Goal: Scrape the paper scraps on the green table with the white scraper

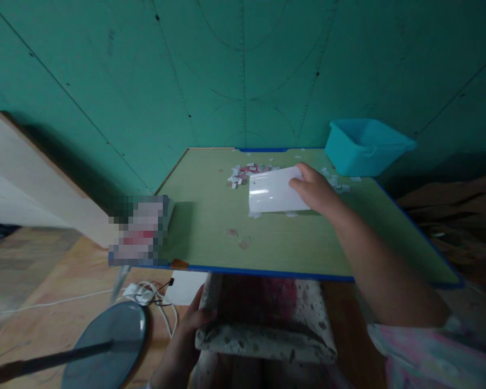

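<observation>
A smooth green wall (243, 70), dotted with dark marks and scored with fine straight and curved lines, rises behind everything. Against it stands the table (210, 232), a pale green, finely grained top with a glossy blue edging strip. Beneath its near edge is a speckled bin (267, 343), box-shaped and open, its thick, soft-looking rim blotched with dark flecks and its inside stained reddish. The turquoise basket (356, 154), smooth plastic with flaring walls, sits at the table's far right corner.

The white sheet (271, 192) is over the middle of the table, glossy, thin and roughly rectangular, bowed slightly so that light streaks across it (whether its underside touches the tabletop, I cannot tell). Its long axis runs left to right, the right end tipped a little towards the wall; the free end points left.

The right hand (314, 188) has that right end pinched, thumb flat on top, with no visible gap. The left hand (189, 329) is closed over the bin's left rim. Smallest are the paper scraps (243, 176), flat, angular flakes heaped just beyond the sheet.
</observation>
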### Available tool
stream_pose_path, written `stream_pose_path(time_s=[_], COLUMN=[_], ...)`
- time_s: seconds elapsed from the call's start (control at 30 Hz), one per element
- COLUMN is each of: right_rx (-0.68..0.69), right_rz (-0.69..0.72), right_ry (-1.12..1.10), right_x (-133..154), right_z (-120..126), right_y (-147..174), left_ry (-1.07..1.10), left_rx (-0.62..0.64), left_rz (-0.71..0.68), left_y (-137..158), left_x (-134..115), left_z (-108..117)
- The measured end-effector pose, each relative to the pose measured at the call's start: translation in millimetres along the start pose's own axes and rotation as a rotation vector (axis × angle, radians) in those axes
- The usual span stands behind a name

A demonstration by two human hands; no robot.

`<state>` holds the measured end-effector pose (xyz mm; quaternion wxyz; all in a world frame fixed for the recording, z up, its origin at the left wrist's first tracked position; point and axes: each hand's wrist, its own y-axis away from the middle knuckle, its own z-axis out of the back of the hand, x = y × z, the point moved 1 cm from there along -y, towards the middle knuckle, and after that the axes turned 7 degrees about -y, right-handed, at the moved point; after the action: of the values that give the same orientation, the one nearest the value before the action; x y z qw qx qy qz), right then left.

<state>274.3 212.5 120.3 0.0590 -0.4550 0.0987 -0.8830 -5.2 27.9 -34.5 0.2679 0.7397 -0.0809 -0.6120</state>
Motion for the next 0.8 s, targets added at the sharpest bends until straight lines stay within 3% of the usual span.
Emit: stream_pose_path(time_s=[0.27, 0.37, 0.43, 0.53, 0.67, 0.8], right_rx=[-0.273, -0.286, -0.198, 0.037, 0.348, 0.357], right_rz=[-0.114, -0.101, -0.113, -0.159, -0.259, -0.28], right_ry=[0.182, 0.086, -0.05, -0.149, -0.172, -0.171], right_x=[-15.0, -15.3, -14.9, -15.8, -20.5, -17.9], right_z=[44.1, 46.2, 41.0, 30.9, 25.8, 29.3], right_y=[-11.5, -11.1, -10.1, -7.8, -5.1, -4.6], left_ry=[0.064, 0.088, 0.114, 0.096, 0.048, 0.03], left_rx=[0.047, 0.055, 0.118, 0.206, 0.123, 0.092], left_rz=[0.028, 0.026, 0.063, 0.118, 0.07, 0.074], left_y=[5.0, 4.4, 2.9, 0.1, -2.9, -5.7], left_x=[1.3, -0.1, -2.7, -5.9, -2.4, 0.3], left_z=[-3.5, -2.7, -2.1, -0.4, 4.1, 10.1])
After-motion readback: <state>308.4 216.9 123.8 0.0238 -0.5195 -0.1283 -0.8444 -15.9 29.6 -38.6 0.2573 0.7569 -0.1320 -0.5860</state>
